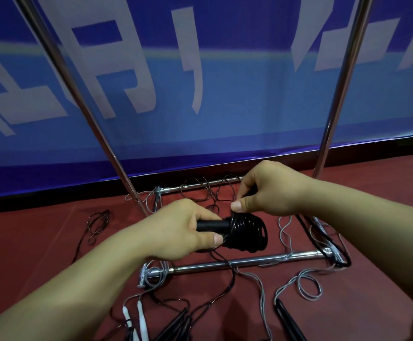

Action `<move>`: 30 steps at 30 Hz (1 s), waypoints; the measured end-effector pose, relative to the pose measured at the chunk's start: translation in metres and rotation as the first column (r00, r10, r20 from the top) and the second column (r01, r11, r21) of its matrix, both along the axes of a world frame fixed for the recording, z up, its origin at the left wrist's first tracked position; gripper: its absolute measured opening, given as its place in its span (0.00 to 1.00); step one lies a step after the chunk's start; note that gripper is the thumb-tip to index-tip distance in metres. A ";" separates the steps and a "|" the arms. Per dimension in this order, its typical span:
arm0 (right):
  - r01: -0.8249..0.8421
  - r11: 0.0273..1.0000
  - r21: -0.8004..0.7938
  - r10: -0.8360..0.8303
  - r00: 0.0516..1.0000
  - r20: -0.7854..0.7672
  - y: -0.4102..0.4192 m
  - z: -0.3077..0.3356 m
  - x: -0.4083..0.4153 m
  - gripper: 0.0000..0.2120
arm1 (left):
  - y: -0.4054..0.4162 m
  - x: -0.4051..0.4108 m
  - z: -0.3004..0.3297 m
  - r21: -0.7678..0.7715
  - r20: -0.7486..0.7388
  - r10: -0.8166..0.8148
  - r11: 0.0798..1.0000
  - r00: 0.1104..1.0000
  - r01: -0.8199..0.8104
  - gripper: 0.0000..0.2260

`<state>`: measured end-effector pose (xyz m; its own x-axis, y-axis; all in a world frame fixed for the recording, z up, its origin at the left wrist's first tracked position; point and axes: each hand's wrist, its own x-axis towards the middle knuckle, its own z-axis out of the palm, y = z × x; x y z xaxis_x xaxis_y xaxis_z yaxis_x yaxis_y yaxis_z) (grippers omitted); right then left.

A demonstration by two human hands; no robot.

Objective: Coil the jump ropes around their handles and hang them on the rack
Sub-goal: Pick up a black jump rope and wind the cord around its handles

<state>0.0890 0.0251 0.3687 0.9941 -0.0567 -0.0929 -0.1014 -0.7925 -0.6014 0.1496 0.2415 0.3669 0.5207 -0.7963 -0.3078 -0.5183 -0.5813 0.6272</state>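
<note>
Hands at work over a red floor [28, 242], in front of a blue banner [225, 107]: the left hand [183, 228] wraps its fingers round the black handle [213, 225], holding it level, probably so each turn of cord lies flat. The right hand [264, 190] pinches the black rope [248, 231] between thumb and curled fingers just above the coil, which sits tight on the handle's far end (several turns already on). Below, the metal rack [244, 261] stands with its base bars on the floor, loose black and grey ropes [306, 284] tangled around them. A trailing strand drops from the coil toward the floor, so winding looks unfinished and hanging has not begun.
</note>
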 end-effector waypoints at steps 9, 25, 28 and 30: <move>-0.043 0.998 -0.054 0.046 0.998 0.052 0.015 -0.001 -0.003 0.10 | 0.000 -0.006 -0.005 0.088 0.017 -0.052 0.995 0.998 0.050 0.05; -0.005 0.890 0.457 -0.043 0.995 0.094 -0.006 -0.004 0.001 0.04 | 0.005 -0.015 0.011 -0.199 -0.222 -0.192 0.969 0.956 0.148 0.05; -0.022 0.867 0.499 -0.032 0.995 0.099 -0.004 -0.006 0.001 0.03 | 0.003 -0.017 0.012 -0.226 -0.226 -0.221 0.959 0.949 0.170 0.05; -0.029 0.843 0.538 -0.026 0.995 0.095 -0.003 -0.008 0.001 0.03 | 0.003 -0.017 0.013 -0.256 -0.249 -0.229 0.953 0.941 0.164 0.05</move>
<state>0.0904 0.0218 0.3609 0.9996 -0.0233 -0.0143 -0.0214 -0.3415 -0.9396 0.1325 0.2447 0.3797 0.2681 -0.9395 -0.2131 -0.3977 -0.3094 0.8638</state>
